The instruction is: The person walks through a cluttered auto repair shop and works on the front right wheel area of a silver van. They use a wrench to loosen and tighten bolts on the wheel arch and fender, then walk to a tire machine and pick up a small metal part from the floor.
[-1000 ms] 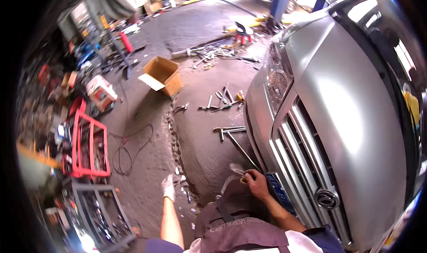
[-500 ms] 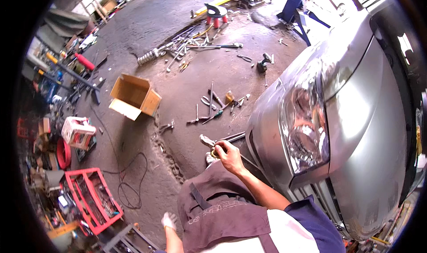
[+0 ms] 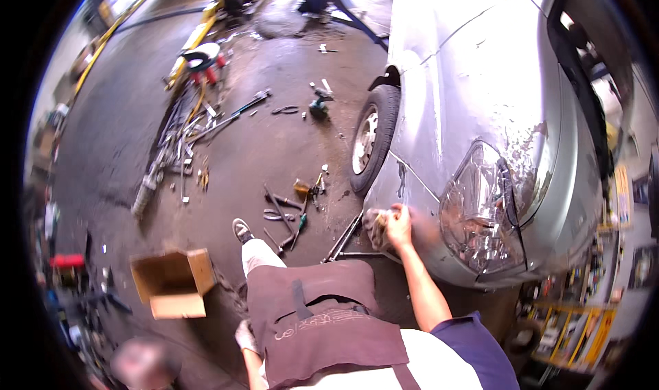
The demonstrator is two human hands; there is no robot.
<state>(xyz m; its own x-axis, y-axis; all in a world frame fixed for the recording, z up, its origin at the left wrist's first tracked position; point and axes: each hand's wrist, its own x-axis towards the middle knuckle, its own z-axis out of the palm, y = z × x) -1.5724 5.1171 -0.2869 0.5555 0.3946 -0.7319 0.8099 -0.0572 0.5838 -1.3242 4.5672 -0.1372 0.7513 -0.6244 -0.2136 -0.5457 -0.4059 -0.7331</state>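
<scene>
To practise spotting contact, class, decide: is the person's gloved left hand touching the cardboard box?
Apart. The head view shows it: a strip of dark floor lies between the gloved left hand and the cardboard box.

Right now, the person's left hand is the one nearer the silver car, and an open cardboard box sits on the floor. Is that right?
Not quite: the head view shows the right hand nearer the silver car. An open cardboard box does sit on the floor.
</scene>
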